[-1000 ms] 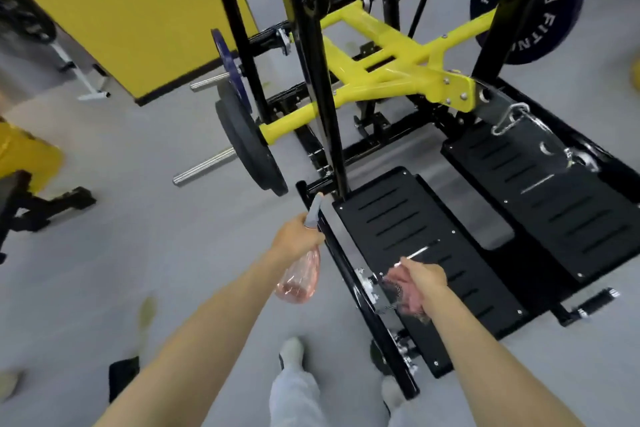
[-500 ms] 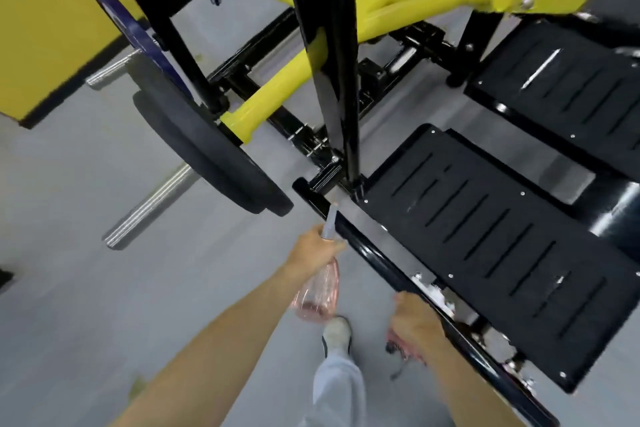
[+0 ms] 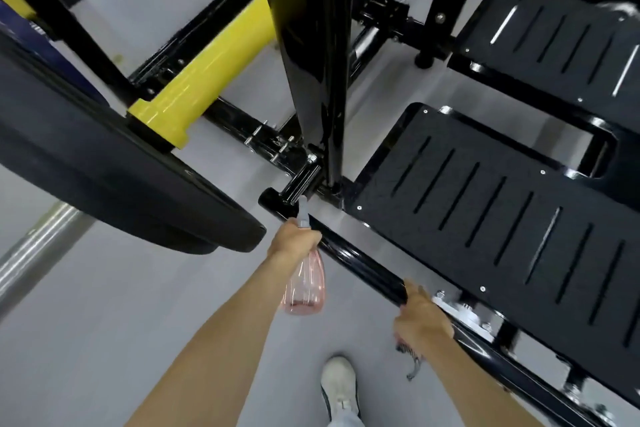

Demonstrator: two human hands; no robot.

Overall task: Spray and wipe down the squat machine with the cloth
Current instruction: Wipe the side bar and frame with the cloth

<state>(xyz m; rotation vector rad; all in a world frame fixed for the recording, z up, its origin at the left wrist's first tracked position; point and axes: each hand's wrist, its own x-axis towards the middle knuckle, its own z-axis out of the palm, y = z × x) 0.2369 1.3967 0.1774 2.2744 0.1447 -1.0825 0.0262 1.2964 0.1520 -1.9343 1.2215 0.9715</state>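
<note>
Beside the low black side rail (image 3: pixel 360 262) of a squat machine (image 3: pixel 239 121), a person's two bare hands work well apart along the same tube. The left hand (image 3: pixel 294 241) is wrapped round the neck of a pink translucent spray bottle (image 3: pixel 306 284). Its grey nozzle is aimed ahead at the rail's capped end, just short of the foot of a glossy black upright post (image 3: pixel 311 45). Only a little liquid shows at the bottle's base, which hangs below the wrist.

The right hand (image 3: pixel 420 321), nearer the body, is curled over the rail with the cloth (image 3: pixel 407 352) bunched under the palm. A dark frayed end dangles beneath the hand; how much of the cloth touches the metal cannot be told.

To the right of both hands lies a black slotted footplate (image 3: pixel 485 218), with a second footplate (image 3: pixel 554 38) farther off beyond it. Ahead and to the left of the left hand, a black weight plate (image 3: pixel 104 166) sits at the end of a yellow lever arm (image 3: pixel 207 80), and a chrome bar (image 3: pixel 34 253) runs out to the left. Between the forearms, behind the hands, a white shoe (image 3: pixel 339 381) stands on the grey floor (image 3: pixel 138 288).
</note>
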